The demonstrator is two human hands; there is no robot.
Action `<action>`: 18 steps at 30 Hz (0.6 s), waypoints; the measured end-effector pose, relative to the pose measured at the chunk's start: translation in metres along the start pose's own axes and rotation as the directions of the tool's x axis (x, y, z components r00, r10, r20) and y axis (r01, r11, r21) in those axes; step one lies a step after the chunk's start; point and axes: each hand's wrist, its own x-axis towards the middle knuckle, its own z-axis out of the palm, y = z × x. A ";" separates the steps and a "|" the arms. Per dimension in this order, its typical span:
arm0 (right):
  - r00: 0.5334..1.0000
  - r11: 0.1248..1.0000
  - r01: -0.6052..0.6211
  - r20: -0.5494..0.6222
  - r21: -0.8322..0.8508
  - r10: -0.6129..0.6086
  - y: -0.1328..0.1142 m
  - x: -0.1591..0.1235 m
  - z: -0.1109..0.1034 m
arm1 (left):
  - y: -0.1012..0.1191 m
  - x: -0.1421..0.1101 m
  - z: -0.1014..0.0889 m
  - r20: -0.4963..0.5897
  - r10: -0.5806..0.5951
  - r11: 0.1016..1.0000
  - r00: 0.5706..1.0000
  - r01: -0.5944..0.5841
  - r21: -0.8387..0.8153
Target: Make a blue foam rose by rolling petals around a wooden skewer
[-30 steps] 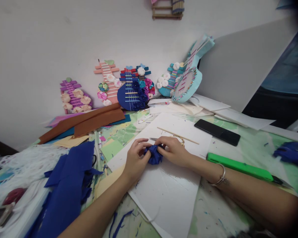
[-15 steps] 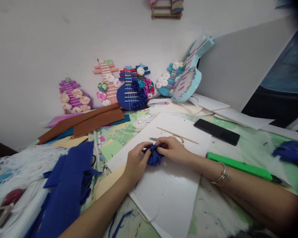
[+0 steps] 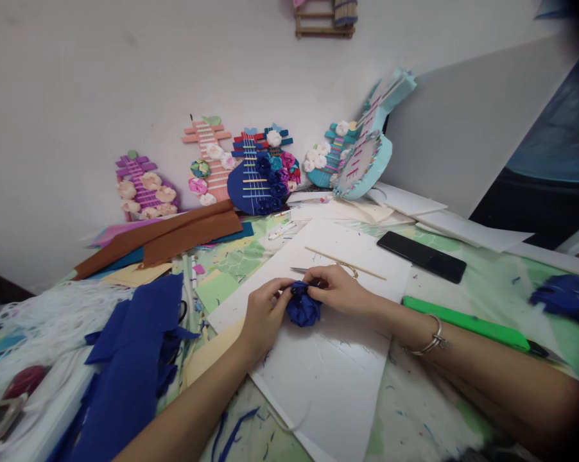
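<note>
A dark blue crepe-paper flower (image 3: 305,309) is held between my two hands, over a white sheet (image 3: 325,378). My left hand (image 3: 266,313) pinches its left upper edge between thumb and fingers. On the opposite side, my right hand (image 3: 340,292) grips the upper right edge with thumb and forefinger. Its ruffled petals hang toward me below the fingertips. Just beyond the hands lie gold-handled scissors (image 3: 351,269), partly hidden by my right hand, and a thin wooden stick (image 3: 345,263).
Blue crepe paper (image 3: 135,359) and white yarn (image 3: 53,327) lie at left. To the right are a black phone (image 3: 422,255), a green utility knife (image 3: 465,323) and a blue scrap (image 3: 566,298). Decorated paper guitars, such as a dark blue one (image 3: 244,186), lean on the wall.
The blue flower has turned slightly in my fingers, and more of its petals now show below them. Both hands stay in nearly the same place.
</note>
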 end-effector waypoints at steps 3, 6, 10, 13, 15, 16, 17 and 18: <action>1.000 1.000 0.006 0.026 0.002 -0.006 0.000 -0.001 0.000 | 0.000 0.000 0.000 0.000 -0.011 1.000 1.000 0.011 -0.010; 0.998 1.000 -0.002 0.057 0.004 0.002 0.000 -0.001 0.000 | 0.000 -0.001 0.000 -0.007 0.002 1.000 1.000 -0.002 0.004; 0.997 1.000 -0.019 0.071 -0.018 0.020 0.000 -0.001 0.000 | 0.002 -0.003 0.000 -0.047 0.102 0.989 0.994 -0.097 0.110; 0.999 1.000 -0.019 0.051 0.008 0.018 -0.001 -0.001 0.001 | 0.004 -0.004 -0.001 -0.087 0.206 0.959 0.975 -0.183 0.218; 0.998 0.997 -0.035 0.058 0.068 0.031 -0.001 0.000 0.002 | 0.005 -0.004 -0.001 -0.103 0.247 0.944 0.963 -0.215 0.250; 0.996 0.994 -0.049 0.073 0.100 0.042 -0.002 0.000 0.002 | 0.005 -0.005 0.000 -0.107 0.263 0.940 0.959 -0.230 0.251; 0.994 0.990 -0.065 0.095 0.122 0.053 -0.003 0.000 0.002 | 0.006 -0.005 0.000 -0.110 0.279 0.938 0.954 -0.246 0.243; 0.990 0.987 -0.080 0.122 0.137 0.063 -0.004 0.000 0.002 | 0.006 -0.005 0.000 -0.111 0.297 0.936 0.948 -0.266 0.230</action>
